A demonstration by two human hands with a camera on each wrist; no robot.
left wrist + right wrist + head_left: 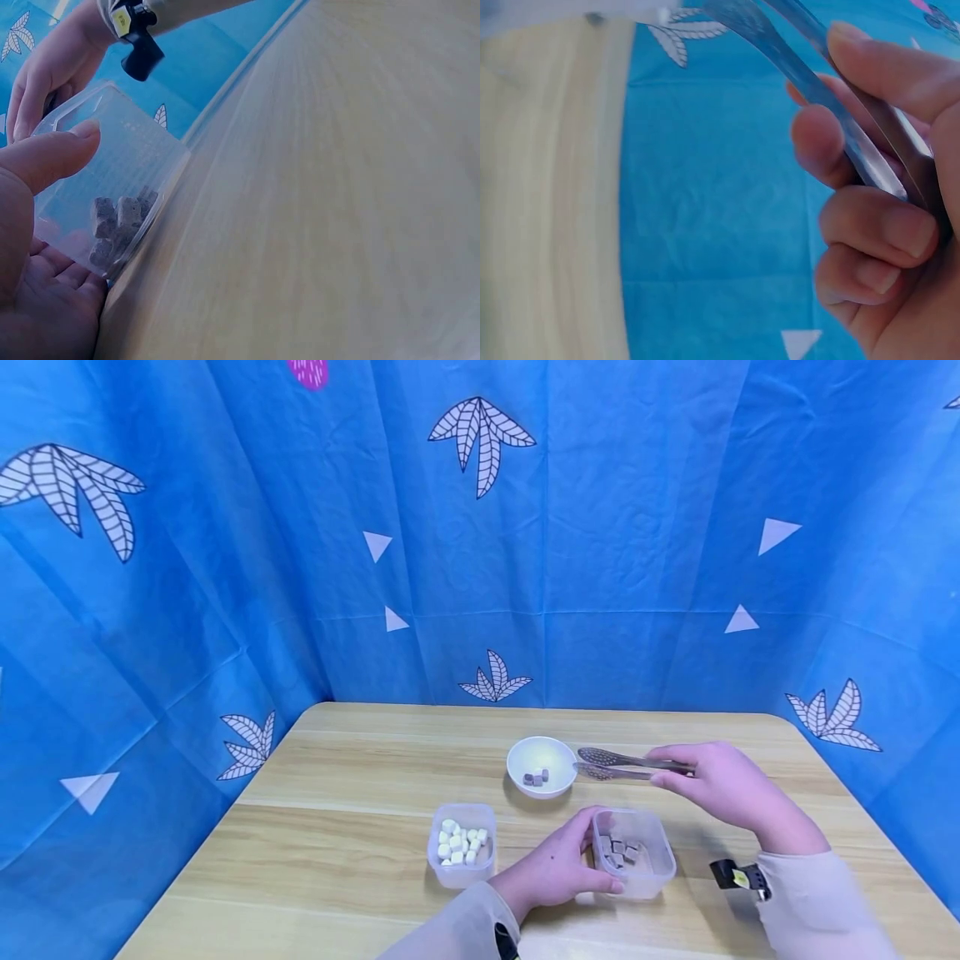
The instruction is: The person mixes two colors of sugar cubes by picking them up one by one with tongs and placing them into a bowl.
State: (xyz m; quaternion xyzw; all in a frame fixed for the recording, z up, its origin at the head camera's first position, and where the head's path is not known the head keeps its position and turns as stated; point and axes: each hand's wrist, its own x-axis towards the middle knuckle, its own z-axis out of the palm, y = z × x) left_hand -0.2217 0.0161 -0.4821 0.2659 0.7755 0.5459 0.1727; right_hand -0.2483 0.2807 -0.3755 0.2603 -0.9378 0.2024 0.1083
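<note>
My left hand (558, 864) grips the near-left side of a clear plastic container (662, 864), its thumb along the near wall and the other fingers round the far side. Several greyish-brown cubes (124, 214) lie in it, gathered toward the left in the head view. Metal tongs (633, 761) are held in my right hand (712, 781), with thumb and fingers curled round both arms. Their perforated tips stand apart at the right rim of a white bowl (543, 755), with no cube visible between them. A few greyish-brown cubes (537, 780) sit at the bottom of the bowl.
Left of my left hand stands a second plastic container (462, 810) filled with white cubes (456, 843). Everything rests on a light wooden table (337, 777), and a blue patterned curtain (600, 527) hangs behind it and along both sides.
</note>
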